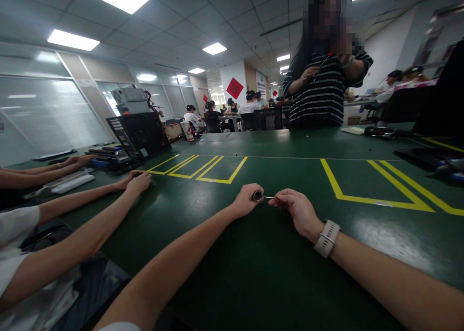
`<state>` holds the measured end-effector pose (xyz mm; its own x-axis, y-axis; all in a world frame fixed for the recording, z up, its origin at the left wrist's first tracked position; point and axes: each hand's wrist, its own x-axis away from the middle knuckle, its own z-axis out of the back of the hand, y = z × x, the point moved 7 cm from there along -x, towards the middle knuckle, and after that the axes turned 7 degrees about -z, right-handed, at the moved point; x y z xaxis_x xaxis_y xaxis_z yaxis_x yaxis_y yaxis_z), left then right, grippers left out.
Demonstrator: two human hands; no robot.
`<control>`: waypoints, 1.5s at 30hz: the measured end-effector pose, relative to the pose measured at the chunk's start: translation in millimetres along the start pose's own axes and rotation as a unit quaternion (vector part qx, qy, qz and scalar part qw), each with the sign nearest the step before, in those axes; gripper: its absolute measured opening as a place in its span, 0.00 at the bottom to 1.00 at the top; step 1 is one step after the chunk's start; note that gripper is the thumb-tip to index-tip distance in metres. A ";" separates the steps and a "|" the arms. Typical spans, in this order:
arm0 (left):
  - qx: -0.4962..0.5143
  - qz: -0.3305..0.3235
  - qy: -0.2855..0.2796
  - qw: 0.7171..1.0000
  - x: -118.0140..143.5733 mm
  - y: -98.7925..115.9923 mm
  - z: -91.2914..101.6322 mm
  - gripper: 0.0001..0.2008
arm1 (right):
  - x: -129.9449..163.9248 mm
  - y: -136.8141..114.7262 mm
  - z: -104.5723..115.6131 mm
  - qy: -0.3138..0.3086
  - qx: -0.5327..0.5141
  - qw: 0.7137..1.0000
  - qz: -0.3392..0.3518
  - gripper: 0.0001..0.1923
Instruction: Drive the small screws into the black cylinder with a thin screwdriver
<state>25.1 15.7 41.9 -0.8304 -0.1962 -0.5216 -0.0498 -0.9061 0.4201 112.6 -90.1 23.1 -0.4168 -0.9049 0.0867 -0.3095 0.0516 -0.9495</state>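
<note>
My left hand (pixel 243 201) is closed around a small dark cylinder with a round, ringed end (pixel 257 195) that faces me. Most of its body is hidden in the fingers. From the right, my right hand (pixel 297 210) pinches a thin, bright metal rod (pixel 268 197) between thumb and fingers. The rod's far end reaches the side of the cylinder; whether it touches or goes in, I cannot tell. Both hands are low over the green table (pixel 232 263), and a light watch band (pixel 327 238) circles my right wrist.
Yellow tape outlines (pixel 213 180) mark the table beyond my hands, with more tape (pixel 384 203) at right. To the left, a co-worker's hands (pixel 136 182) rest near a dark computer case (pixel 139 135). A standing person in a striped shirt (pixel 317 96) is across the table.
</note>
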 end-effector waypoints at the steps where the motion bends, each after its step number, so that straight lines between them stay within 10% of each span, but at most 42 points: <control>1: 0.013 0.004 0.002 1.000 0.1 -0.3 0.0 0.04 | -0.6 0.4 1.0 0.003 -0.005 1.000 -0.004 0.03; 9: 0.097 0.019 0.009 0.995 1.3 -4.1 -2.6 0.06 | 0.2 0.4 0.8 0.010 -0.028 0.999 -0.015 0.03; 20: -0.079 -0.015 0.007 0.997 0.1 -1.9 0.0 0.03 | 10.3 -9.8 -7.4 -0.003 0.151 0.982 0.115 0.05; 34: 0.060 0.022 0.031 0.997 1.8 -12.3 0.4 0.05 | -0.6 2.5 -1.5 -0.005 -0.024 1.000 -0.018 0.02; 45: -0.065 -0.011 0.045 0.997 1.6 -5.2 5.9 0.04 | 4.2 -0.7 -8.2 -0.008 0.034 0.999 0.032 0.03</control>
<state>20.8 22.3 43.3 -0.7766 -0.2023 -0.5967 0.0092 -0.9506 0.3103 104.0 -90.5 26.6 -0.4193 -0.9076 0.0215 -0.2235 0.0802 -0.9714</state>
